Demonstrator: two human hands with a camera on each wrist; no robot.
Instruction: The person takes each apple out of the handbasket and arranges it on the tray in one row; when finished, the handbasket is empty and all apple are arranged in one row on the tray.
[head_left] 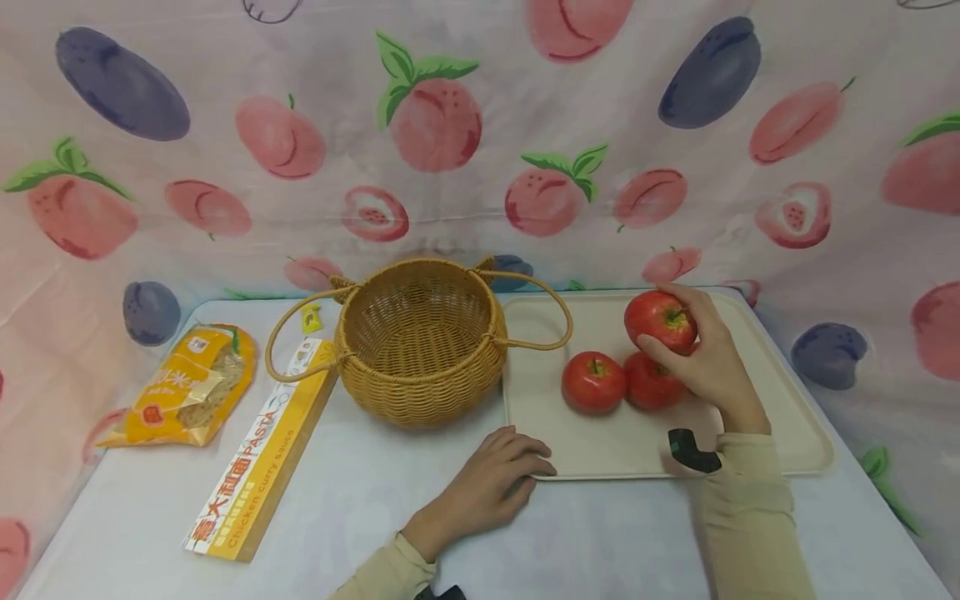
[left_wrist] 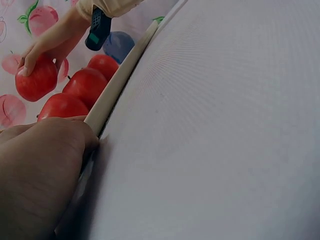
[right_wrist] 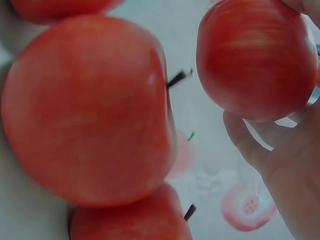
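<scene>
My right hand (head_left: 708,354) grips a red apple (head_left: 660,321) between thumb and fingers, up above the beige tray (head_left: 540,450). Below it on the tray sit a red apple (head_left: 593,382) and, touching or nearly touching, another apple (head_left: 651,383) partly covered by the hand. A third tray apple (left_wrist: 104,65) shows in the left wrist view; from the head it is hidden. In the right wrist view a stemmed apple (right_wrist: 90,110) looms close beside the held one. My left hand (head_left: 495,479) rests at the tray's near left corner, fingers relaxed, holding nothing.
A wicker basket (head_left: 420,400) with two looped handles stands left of the tray, one handle reaching over the tray's corner. Farther left lie a long pasta box (head_left: 262,458), a yellow-orange food bag (head_left: 187,387) and a small yellow packet (head_left: 311,317). A fruit-print cloth (head_left: 450,208) hangs behind.
</scene>
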